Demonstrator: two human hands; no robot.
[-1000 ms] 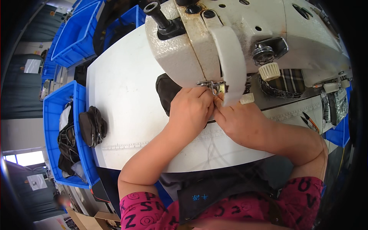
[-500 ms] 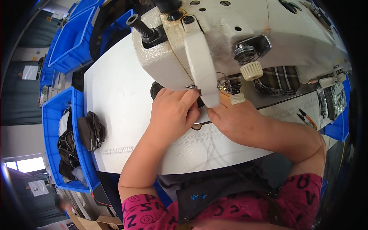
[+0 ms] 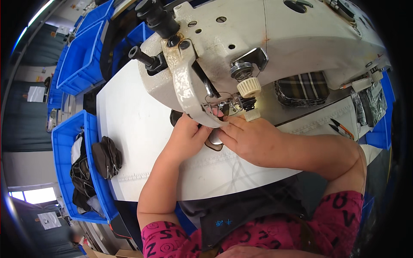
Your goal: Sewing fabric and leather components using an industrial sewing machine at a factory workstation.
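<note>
A white industrial sewing machine (image 3: 284, 51) stands over the table, its needle area partly behind the curved lever guard. My left hand (image 3: 187, 136) is closed beside the needle area, fingertips pressed on a dark fabric piece (image 3: 174, 117) that shows at its far side. My right hand (image 3: 254, 139) lies just right of the needle, fingers bent together on the same piece, and the two hands nearly touch. Between them a brown-edged part of the piece curves out toward me. Most of the piece is hidden under the hands and the machine.
Plaid fabric pieces (image 3: 302, 89) lie stacked beneath the machine arm. At the left, a dark pouch (image 3: 106, 157) leans by a blue bin (image 3: 55, 148) holding dark pieces. Pens (image 3: 342, 129) rest at the right, near a plastic-wrapped packet (image 3: 372, 105).
My view has shifted, so the machine head appears further left and lower. Both hands stay at the needle area, and more of the piece's brown edge shows between them.
</note>
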